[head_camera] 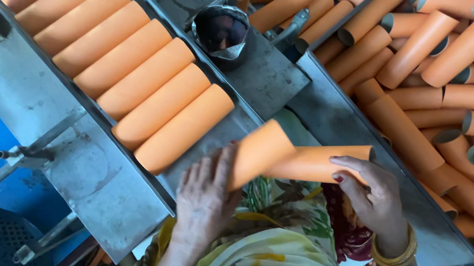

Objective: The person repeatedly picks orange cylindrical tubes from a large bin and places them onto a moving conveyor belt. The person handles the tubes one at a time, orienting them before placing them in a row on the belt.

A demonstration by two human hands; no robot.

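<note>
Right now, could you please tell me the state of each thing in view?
Left hand: gripping an orange tube.
Right hand: holding a second orange tube.
Row of tubes: lying side by side on the metal chute.
Tube pile: loose, jumbled.
Small pot: open.

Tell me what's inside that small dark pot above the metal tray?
The pot holds something dark, with crumpled foil at its rim. What the dark stuff is, and the pot's bottom, cannot be seen.
</note>
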